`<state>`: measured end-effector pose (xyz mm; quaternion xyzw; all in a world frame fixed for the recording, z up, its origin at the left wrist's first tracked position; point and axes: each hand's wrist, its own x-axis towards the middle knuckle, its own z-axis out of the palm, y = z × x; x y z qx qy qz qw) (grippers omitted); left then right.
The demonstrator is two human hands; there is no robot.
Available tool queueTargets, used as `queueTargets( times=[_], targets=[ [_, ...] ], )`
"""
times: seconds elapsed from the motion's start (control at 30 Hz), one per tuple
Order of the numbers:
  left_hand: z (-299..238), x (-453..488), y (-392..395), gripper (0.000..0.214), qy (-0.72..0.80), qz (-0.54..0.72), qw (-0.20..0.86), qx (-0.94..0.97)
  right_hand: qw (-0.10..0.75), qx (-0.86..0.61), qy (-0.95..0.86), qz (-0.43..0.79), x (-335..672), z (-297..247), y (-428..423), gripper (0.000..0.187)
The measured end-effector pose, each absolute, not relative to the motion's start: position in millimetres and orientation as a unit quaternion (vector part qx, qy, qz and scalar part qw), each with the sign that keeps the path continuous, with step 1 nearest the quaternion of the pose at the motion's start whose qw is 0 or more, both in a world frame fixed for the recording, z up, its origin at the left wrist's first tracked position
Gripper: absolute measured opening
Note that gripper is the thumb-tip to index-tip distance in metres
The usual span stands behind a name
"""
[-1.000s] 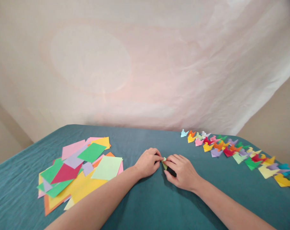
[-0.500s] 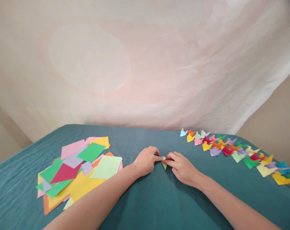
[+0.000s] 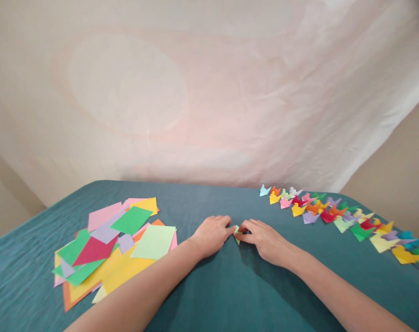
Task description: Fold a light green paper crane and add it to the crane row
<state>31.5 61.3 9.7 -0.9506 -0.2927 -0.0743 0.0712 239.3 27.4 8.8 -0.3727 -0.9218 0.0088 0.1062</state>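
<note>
A small piece of folded light green origami paper lies on the table between my two hands, partly covered by fingers. From the left, my left hand presses its thumb and curled fingertips against the paper's edge. My right hand pinches the other side between thumb and forefinger, its remaining fingers bent. The finer folds are too small to make out.
Loose coloured paper squares are heaped on the left, beside my left forearm. Rows of folded paper birds stand along the right side. A dark green cloth covers the table, and a pale fabric backdrop hangs behind it.
The fingers of my left hand have curled in, where the forefinger reached out straight before. My right fingers have shifted slightly on the folded paper, which stays in about the same spot.
</note>
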Motion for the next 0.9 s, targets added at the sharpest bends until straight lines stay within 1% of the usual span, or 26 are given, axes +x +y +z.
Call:
queueTargets(
  times=[0.23,0.47,0.57,0.7,0.9],
  targets=[
    [10,32,59,0.024,-0.294,-0.065,0.08,-0.95,0.075,-0.365,-0.928,0.031,242,17,23,0.048],
    [10,32,60,0.026,-0.295,-0.061,0.08,-0.95,0.065,-0.362,-0.929,0.047,243,22,17,0.055],
    [11,32,59,0.028,-0.292,-0.06,0.085,-0.951,0.06,-0.368,-0.927,0.036,241,22,14,0.057],
    [11,33,58,0.029,-0.29,-0.056,0.09,-0.951,0.034,-0.381,-0.924,0.011,237,22,9,0.055],
    [12,40,49,0.024,-0.296,-0.052,0.096,-0.949,0.021,-0.397,-0.918,-0.007,232,26,3,0.055]
  ],
)
